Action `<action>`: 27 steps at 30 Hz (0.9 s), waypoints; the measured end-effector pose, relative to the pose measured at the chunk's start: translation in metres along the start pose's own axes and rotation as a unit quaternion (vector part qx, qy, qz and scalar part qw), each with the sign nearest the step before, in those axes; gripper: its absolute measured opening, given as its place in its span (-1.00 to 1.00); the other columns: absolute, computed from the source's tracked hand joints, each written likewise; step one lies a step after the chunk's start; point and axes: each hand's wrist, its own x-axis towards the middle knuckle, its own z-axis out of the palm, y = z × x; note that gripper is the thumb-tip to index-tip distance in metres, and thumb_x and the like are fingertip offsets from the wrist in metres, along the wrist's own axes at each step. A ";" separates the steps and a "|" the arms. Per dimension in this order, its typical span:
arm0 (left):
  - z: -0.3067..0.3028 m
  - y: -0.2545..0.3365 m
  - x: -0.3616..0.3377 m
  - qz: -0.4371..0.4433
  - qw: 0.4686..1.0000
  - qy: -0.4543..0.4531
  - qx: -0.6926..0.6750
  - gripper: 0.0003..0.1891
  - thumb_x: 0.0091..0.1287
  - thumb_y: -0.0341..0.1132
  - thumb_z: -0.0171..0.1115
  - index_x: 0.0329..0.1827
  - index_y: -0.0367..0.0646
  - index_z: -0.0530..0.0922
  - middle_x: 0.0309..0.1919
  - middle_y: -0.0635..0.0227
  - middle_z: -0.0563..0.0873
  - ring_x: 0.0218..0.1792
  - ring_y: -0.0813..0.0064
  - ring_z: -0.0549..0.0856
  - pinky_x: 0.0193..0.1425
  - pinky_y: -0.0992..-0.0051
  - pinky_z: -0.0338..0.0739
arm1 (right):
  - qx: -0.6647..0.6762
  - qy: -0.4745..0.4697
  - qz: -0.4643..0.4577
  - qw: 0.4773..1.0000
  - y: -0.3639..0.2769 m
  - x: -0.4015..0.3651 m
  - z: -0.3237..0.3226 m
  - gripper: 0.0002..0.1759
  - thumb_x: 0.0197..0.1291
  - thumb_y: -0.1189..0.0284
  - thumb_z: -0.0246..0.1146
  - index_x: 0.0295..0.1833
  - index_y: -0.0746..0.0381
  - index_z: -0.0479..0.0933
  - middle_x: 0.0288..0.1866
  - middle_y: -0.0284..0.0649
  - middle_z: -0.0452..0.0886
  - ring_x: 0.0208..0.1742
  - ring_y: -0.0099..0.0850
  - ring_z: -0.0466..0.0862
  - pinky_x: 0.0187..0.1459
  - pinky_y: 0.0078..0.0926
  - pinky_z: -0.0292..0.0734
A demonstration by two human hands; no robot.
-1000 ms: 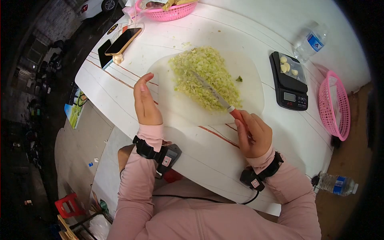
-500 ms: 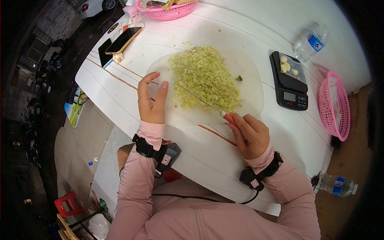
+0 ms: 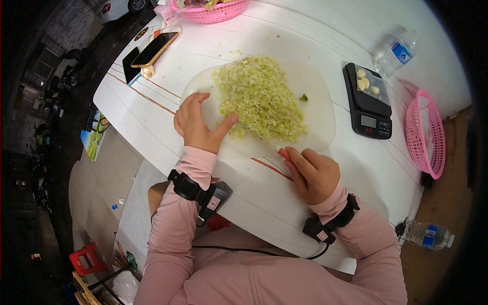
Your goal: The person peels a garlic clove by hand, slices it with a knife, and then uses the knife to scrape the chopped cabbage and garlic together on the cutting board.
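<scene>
A heap of finely chopped pale green cabbage covers the middle of the white cutting board. My right hand is closed round the red handle of a knife. Its blade runs up and left along the heap's near edge, its tip close to my left thumb. At the board's left side is my left hand, fingers curved and thumb spread wide from them, with nothing held. The thumb tip overlaps the lower left edge of the cabbage.
Right of the board stands a black kitchen scale with peeled garlic cloves on it. A water bottle and pink basket are beyond it. Two phones and a garlic bulb lie at left; another pink basket sits at the back.
My left hand has turned, its thumb moving right and down towards the knife tip. The knife has shifted slightly left and its blade lies lower against the heap's near edge.
</scene>
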 end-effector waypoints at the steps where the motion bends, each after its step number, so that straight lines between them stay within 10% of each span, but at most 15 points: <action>1: 0.000 -0.001 0.000 -0.014 1.000 -0.019 -0.015 -0.25 0.04 0.04 0.59 0.23 -0.11 0.47 0.25 0.16 0.51 0.32 0.14 0.40 0.45 0.15 0.05 | -0.003 -0.004 0.001 1.000 0.000 0.000 0.001 -0.69 0.16 0.53 0.38 0.05 0.23 0.61 -0.46 -0.19 0.49 -0.55 -0.18 0.52 -0.52 -0.28 0.38; 27: 0.001 0.003 0.001 -0.060 0.998 -0.021 -0.027 -0.14 0.02 0.21 0.55 0.30 -0.08 0.43 0.28 0.23 0.48 0.38 0.22 0.35 0.47 0.00 -0.06 | 0.019 0.041 -0.013 0.999 0.002 -0.001 0.001 -0.70 0.17 0.53 0.38 0.04 0.25 0.59 -0.47 -0.20 0.47 -0.57 -0.19 0.52 -0.53 -0.26 0.38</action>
